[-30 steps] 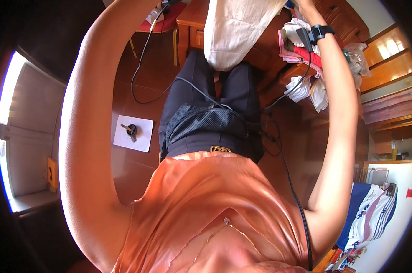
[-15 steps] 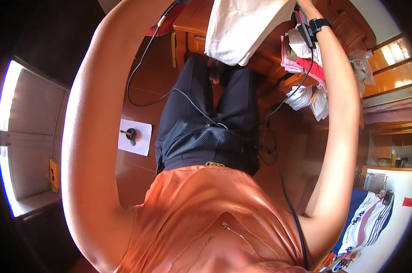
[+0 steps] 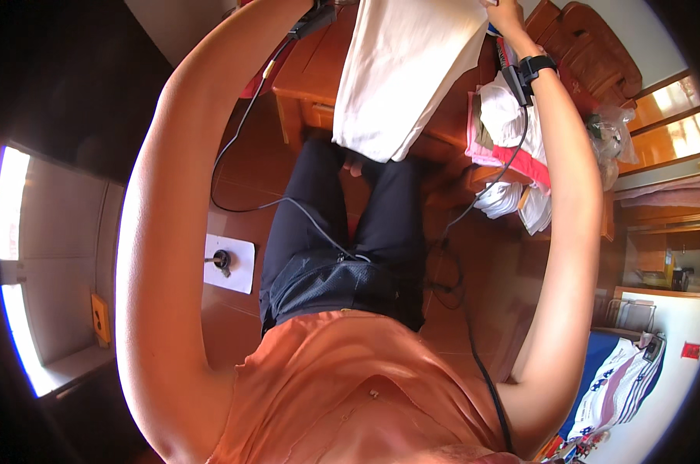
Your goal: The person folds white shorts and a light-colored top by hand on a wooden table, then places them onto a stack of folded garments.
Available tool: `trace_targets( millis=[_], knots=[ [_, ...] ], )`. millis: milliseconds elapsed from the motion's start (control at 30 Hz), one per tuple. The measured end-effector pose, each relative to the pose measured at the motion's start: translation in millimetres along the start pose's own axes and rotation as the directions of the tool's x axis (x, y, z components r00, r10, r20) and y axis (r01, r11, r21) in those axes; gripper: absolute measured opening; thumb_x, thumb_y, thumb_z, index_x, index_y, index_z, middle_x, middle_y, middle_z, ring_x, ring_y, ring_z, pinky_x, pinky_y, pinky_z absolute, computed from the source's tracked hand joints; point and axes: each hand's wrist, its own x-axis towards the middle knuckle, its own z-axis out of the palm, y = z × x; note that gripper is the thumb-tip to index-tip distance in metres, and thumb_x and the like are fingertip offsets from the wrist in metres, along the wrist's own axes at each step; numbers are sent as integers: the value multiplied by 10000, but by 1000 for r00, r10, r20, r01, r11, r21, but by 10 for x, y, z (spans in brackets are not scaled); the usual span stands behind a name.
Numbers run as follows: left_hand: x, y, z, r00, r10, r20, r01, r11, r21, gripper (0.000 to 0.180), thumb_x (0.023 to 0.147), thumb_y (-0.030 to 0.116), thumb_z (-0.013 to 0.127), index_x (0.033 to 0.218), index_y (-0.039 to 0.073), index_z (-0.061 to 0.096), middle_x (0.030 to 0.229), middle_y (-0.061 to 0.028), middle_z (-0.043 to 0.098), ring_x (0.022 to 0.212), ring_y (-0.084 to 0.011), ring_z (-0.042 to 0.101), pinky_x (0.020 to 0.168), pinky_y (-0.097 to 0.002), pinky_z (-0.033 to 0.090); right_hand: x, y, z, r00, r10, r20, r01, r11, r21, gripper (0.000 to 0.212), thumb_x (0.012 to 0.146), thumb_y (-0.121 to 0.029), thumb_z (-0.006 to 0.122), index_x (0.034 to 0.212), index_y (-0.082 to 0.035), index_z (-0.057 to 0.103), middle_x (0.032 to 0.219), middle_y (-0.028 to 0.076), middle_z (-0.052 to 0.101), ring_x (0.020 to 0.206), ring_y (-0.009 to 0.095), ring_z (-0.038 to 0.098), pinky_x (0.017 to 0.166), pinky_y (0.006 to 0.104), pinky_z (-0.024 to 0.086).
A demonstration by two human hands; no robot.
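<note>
Reddish-brown tiled floor (image 3: 261,170) spread out lower than the right grip and to its left, and a polished red-brown wooden surface (image 3: 307,69) with a drawer front also stood to the left of that grip, beyond the person's knees. The right grip (image 3: 508,17) pinched the upper right edge of a long, plain white cloth (image 3: 408,73), its fingers partly cut off by the upper border of the view. The left grip lay past that border, so its state could not be told; only the arm showed, with a black boxy device (image 3: 313,22) at the wrist.

From the right grip, the white cloth hung down and leftward in front of the surface, its lower edge near the knees of the dark trousers (image 3: 307,193). A black wristband (image 3: 537,68) circled the arm just behind the right grip. Below that wrist lay a pile of folded pink, red and white fabrics (image 3: 512,127), with a crumpled clear plastic bag (image 3: 613,135) to the right. Far down and left of the right grip, a white rectangular sheet (image 3: 238,280) on the floor carried a small dark round object (image 3: 222,260).
</note>
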Motion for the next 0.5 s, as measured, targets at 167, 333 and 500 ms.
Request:
trace_targets(
  millis=[167,333,500],
  knots=[
    [185,-175,134,995,-33,-92,20,989,-146,303,944,85,451,1227,22,360,1091,-211,532,849,-312,582,710,-431,566,164,422,389,994,102,39,-87,952,-293,122,885,-164,503,826,-80,568,720,119,586,705,230,592,602,357,452],
    [774,-637,107,967,-235,-94,122,758,-641,383,958,330,359,1117,-2,468,1019,-170,508,796,-347,526,720,-588,513,356,731,862,887,461,42,-451,840,302,102,907,-125,507,980,-67,547,797,34,568,733,163,582,600,326,473],
    [1130,-1300,-17,997,19,-79,-20,1000,-15,461,922,403,492,1187,26,458,1113,-211,491,1037,-368,485,906,-550,436,310,950,1324,796,527,298,-568,481,667,148,848,-101,587,963,-14,555,822,58,568,835,196,582,699,315,493]
  ],
)
